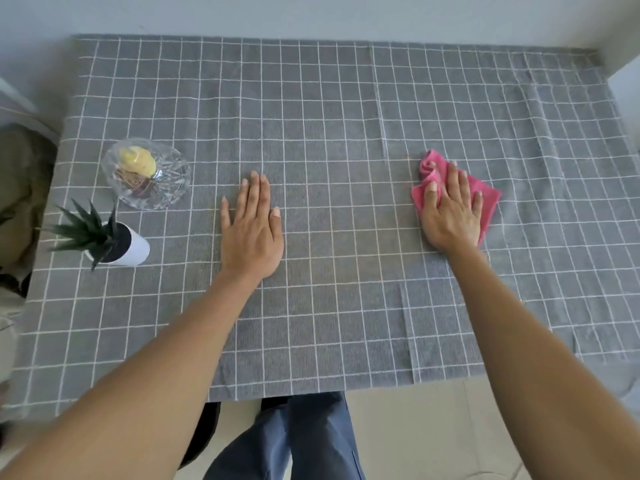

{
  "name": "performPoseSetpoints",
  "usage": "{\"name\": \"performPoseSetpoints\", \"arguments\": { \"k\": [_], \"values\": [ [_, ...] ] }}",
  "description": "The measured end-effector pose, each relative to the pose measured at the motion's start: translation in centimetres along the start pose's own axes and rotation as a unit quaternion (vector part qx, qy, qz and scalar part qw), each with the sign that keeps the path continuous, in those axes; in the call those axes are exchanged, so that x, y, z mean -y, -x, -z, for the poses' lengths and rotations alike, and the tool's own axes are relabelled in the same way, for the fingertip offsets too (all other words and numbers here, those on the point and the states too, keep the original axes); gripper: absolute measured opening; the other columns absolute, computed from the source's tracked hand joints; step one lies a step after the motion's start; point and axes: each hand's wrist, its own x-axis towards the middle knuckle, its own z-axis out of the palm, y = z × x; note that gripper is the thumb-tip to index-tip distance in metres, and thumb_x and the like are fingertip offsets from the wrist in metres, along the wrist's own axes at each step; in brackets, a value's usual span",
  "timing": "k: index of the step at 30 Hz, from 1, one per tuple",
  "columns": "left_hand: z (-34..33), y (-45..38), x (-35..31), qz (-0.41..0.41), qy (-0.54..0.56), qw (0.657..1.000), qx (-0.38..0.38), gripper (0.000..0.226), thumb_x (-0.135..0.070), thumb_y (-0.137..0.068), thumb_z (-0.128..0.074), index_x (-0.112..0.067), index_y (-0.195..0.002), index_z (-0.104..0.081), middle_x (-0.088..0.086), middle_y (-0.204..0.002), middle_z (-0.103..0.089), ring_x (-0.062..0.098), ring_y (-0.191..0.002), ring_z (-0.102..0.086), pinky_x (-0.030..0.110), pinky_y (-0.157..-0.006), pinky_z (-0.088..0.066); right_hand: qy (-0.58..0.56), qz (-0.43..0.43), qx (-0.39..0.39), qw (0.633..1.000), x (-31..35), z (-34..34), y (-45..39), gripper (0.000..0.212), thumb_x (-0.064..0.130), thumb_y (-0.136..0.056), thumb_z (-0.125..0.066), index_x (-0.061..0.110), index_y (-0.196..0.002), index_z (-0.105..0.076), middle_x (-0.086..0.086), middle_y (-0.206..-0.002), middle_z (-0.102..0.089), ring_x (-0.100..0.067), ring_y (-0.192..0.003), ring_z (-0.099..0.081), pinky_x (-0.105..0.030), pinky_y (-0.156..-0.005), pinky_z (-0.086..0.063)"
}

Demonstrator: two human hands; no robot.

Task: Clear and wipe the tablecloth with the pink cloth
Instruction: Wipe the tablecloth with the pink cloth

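A grey tablecloth (329, 109) with a white grid covers the table. The pink cloth (485, 197) lies crumpled on its right half. My right hand (450, 211) lies flat on the pink cloth with straight fingers, pressing it onto the tablecloth. My left hand (251, 225) rests flat on the tablecloth near the middle, fingers straight and together, holding nothing.
At the left stand a clear glass dish (173, 183) holding a yellow item and a small spiky plant in a white pot (136, 249). A wall runs along the table's far edge. The near edge is in front of my legs.
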Motion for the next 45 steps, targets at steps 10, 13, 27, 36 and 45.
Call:
{"name": "performPoseSetpoints", "arguments": {
  "k": [10,13,27,36,45],
  "values": [
    [-0.1,0.0,-0.3,0.004,0.004,1.000,-0.002,0.055,-0.033,-0.102,-0.011,-0.017,-0.152,0.005,-0.001,-0.160,0.009,0.013,-0.147,0.008,0.044,-0.119,0.006,0.001,0.144,0.036,0.989,8.7,-4.1,5.8,0.050,0.049,-0.099,-0.001,0.043,-0.148,0.006,0.008,-0.159,0.013,-0.015,-0.146,0.015,-0.049,-0.116,0.013],
    [-0.2,0.0,-0.3,0.002,0.012,1.000,-0.005,0.054,-0.032,-0.102,-0.013,-0.018,-0.152,0.003,-0.002,-0.160,0.006,0.012,-0.147,0.006,0.044,-0.119,0.006,-0.002,0.176,0.037,0.984,9.3,-4.7,7.5,0.049,0.048,-0.100,-0.005,0.044,-0.149,0.000,0.013,-0.159,0.010,-0.011,-0.146,0.014,-0.045,-0.116,0.014],
    [0.1,-0.2,0.0,-0.002,0.008,1.000,0.002,0.054,-0.031,-0.102,-0.010,-0.016,-0.152,0.005,0.000,-0.160,0.008,0.013,-0.147,0.008,0.046,-0.119,0.004,0.011,0.020,-0.003,1.000,-3.4,-0.5,4.4,0.053,0.050,-0.098,0.001,0.034,-0.149,0.004,0.008,-0.160,0.008,-0.012,-0.147,0.009,-0.045,-0.118,0.008],
    [0.5,1.1,-0.4,-0.018,0.054,0.998,0.038,0.054,-0.034,-0.103,-0.009,-0.015,-0.150,0.009,0.001,-0.159,0.012,0.014,-0.146,0.013,0.049,-0.118,0.007,-0.002,0.098,0.039,0.994,3.5,-3.0,9.3,0.050,0.050,-0.098,0.002,0.042,-0.147,0.010,0.006,-0.159,0.014,-0.016,-0.145,0.017,-0.051,-0.117,0.010],
    [-0.2,9.2,1.6,-0.046,0.022,0.998,0.023,0.056,-0.037,-0.101,-0.006,-0.019,-0.152,0.002,-0.004,-0.159,0.006,0.010,-0.147,0.007,0.041,-0.118,0.011,-0.005,0.168,0.037,0.985,5.6,-5.4,15.6,0.050,0.049,-0.097,-0.002,0.046,-0.147,0.002,0.013,-0.157,0.010,-0.009,-0.145,0.015,-0.043,-0.118,0.011]
  ]
}}
